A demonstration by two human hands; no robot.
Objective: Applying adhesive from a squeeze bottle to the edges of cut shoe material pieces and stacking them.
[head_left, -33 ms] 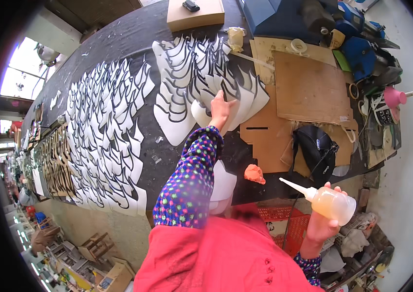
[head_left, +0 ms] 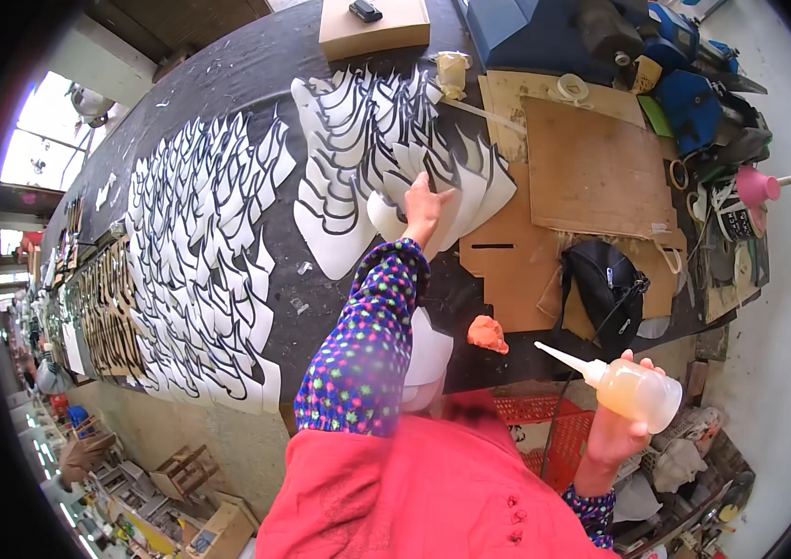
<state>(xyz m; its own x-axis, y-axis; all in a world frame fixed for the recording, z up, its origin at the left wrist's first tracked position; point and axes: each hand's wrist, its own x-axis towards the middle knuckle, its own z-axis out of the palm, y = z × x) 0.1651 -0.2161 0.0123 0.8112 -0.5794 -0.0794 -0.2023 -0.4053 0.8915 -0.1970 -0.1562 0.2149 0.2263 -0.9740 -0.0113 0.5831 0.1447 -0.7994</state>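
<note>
My left hand (head_left: 423, 212) reaches forward onto a fanned pile of white curved pieces with black edging (head_left: 332, 240). Its index finger stretches over the pieces at the pile's right part, and the thumb sticks out to the right. The other fingers are mostly hidden. At the lower right, my right hand (head_left: 611, 438) grips a translucent squeeze bottle (head_left: 639, 393) with a long thin nozzle pointing left. Yellowish liquid shows inside it. Between the bottle and my left sleeve, a crumpled orange lump (head_left: 487, 334) lies on the dark table (head_left: 321, 312).
A large array of similar black-edged white pieces (head_left: 200, 270) covers the table's left. Cardboard sheets (head_left: 595, 168) and a black bag (head_left: 602, 289) lie at right. Blue machines (head_left: 693, 107) stand far right, a box (head_left: 377, 33) at the back. A red crate (head_left: 572, 447) sits below the edge.
</note>
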